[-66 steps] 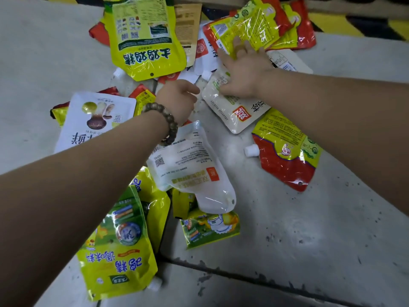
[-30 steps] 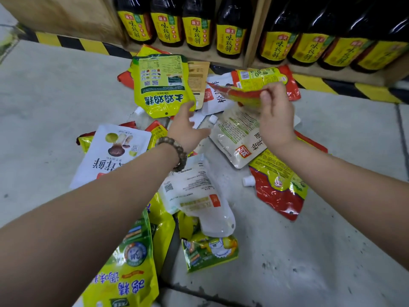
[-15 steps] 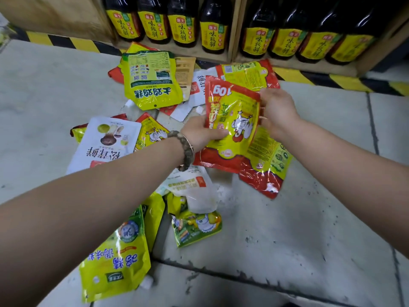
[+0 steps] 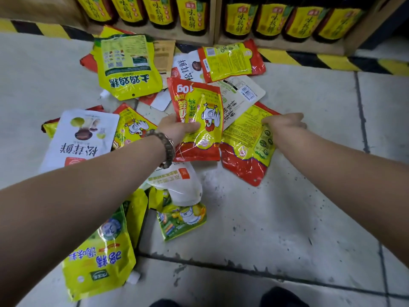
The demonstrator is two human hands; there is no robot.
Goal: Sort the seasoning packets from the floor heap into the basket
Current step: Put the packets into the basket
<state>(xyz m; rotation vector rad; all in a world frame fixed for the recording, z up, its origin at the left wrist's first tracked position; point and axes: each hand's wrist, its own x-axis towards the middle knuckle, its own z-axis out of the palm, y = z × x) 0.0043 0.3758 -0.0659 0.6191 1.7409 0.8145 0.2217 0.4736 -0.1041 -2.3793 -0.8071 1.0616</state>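
My left hand [image 4: 177, 129] grasps chicken-print packet [image 4: 199, 111]; my right hand [image 4: 285, 124] pinches edge of red-yellow packet [image 4: 243, 138] lying on floor [image 4: 287, 218], just right.

About fifteen packets [image 4: 128, 67], several overlapped so the count is uncertain, eight bottles [image 4: 192, 16], one left hand [image 4: 177, 127], one right hand [image 4: 285, 124], one bracelet [image 4: 167, 147].

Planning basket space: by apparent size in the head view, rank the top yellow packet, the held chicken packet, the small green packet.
1-2. yellow packet, chicken packet: alike; the left hand holds the latter, likely nearer the camera.
3. green packet.
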